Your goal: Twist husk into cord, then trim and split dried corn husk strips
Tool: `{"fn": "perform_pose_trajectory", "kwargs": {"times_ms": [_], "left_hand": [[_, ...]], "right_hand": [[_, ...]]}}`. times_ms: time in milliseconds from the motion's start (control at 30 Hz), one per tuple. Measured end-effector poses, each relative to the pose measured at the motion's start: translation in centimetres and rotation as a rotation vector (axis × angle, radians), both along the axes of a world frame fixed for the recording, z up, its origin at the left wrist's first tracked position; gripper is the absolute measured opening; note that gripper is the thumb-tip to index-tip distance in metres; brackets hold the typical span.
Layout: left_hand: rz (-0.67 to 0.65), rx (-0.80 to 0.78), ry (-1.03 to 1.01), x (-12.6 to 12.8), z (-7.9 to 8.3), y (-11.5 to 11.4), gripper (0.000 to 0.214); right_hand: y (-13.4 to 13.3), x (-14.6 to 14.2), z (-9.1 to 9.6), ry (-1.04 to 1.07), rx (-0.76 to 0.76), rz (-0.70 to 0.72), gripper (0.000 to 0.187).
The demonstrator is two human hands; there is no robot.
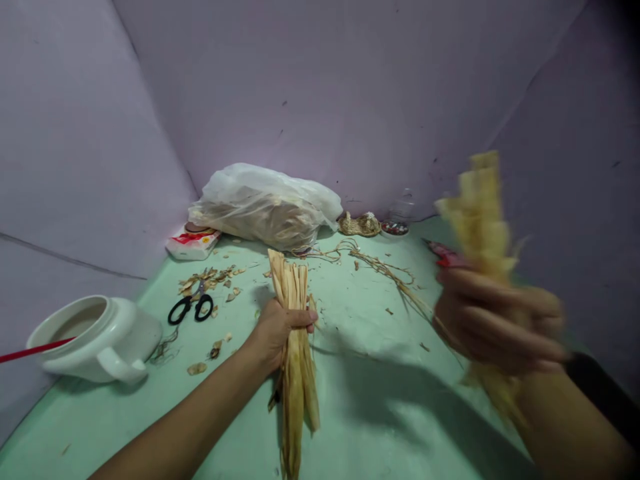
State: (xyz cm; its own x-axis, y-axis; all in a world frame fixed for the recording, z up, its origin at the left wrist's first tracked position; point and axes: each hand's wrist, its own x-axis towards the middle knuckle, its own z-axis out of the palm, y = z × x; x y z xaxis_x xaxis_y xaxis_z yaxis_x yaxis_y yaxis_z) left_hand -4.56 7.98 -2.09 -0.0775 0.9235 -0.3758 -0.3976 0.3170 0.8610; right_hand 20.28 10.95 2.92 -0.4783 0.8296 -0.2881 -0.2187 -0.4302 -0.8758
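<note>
Over green tabletop [240,420], left fingers [301,318] clasp dried strips [296,353] above mid-length.

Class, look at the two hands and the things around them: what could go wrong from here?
The left hand grips several separate strips, so some might slip out. The right hand holds a ragged bundle that could shed pieces. The scissors lie with their blades among scraps, so gathering those might nick someone.
</note>
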Motion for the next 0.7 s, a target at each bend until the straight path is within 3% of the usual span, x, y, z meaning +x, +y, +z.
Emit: {"fn": "perform_pose_trajectory", "kwargs": {"times_ms": [67,100,167,300,500,567,700], "left_hand": [[-0.017,0.012,-0.002,0.2,0.3,-0.3,0.024],[-0.029,0.023,-0.003,0.3,0.4,-0.4,0.024],[-0.063,0.058,-0.011,0.5,0.8,-0.9,0.021],[-0.155,0.117,-0.041,0.9,1.0,-1.5,0.016],[-0.100,0.045,-0.029,0.4,0.7,-1.0,0.026],[-0.125,0.004,-0.072,0.3,0.6,-0.8,0.027],[-0.205,-0.018,-0.106,0.3,0.5,-0.7,0.026]], "right_hand": [[-0.4,-2.3,-0.1,0.028,0.005,0.201,0.025],[-0.7,-3.7,-0.3,0.001,-0.007,0.233,0.021],[-1.2,-6.2,-1.3,-0.065,-0.002,0.153,0.019],[-2.4,-9.3,-3.5,-0.005,-0.153,0.168,0.018],[-2.0,-9.0,-3.5,0.158,-0.297,-0.024,0.022],[-1.5,-8.6,-3.4,0.173,-0.279,-0.159,0.012],[-1.0,-8.7,-4.0,-0.013,-0.158,-0.372,0.016]]}}
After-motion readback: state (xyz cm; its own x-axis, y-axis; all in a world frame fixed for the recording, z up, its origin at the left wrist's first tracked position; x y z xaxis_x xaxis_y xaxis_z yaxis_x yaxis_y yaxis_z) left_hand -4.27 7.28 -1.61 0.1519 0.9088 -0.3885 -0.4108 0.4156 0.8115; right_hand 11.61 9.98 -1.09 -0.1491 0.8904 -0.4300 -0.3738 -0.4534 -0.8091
